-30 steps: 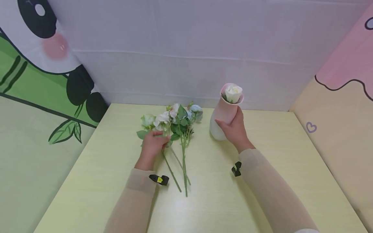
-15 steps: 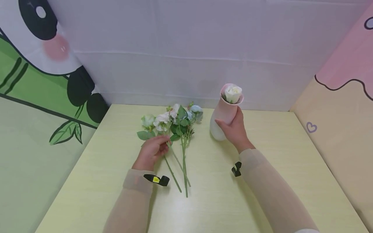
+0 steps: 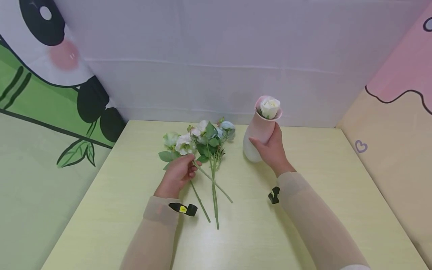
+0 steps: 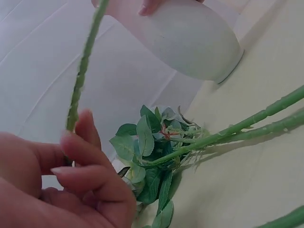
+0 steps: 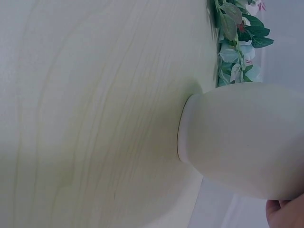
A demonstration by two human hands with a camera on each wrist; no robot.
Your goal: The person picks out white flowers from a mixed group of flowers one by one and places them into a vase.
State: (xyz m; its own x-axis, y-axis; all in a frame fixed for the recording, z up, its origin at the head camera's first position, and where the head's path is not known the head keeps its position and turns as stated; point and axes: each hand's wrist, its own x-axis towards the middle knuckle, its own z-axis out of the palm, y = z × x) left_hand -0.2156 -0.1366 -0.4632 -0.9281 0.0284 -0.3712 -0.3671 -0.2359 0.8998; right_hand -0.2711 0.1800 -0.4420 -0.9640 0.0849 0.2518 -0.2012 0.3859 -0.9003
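My left hand pinches the green stem of an artificial flower with a white bloom. In the head view that stem slants down to the right, across the other stems. My right hand grips a vase, pink at the neck and white below, with its thumb across the near side. A white rose pokes out of the vase's mouth, its stem hidden inside. The right wrist view shows the white lower body of the vase close up, its base at the tabletop.
More artificial flowers lie on the pale wood table: a light green bloom, a blue one and leafy stems. A pale cloth backdrop rises behind the table, with printed panels on both sides.
The white flower's stem end has swung right and up, and its bloom has shifted toward my left hand, which now pinches the stem. The right hand and vase stay put.
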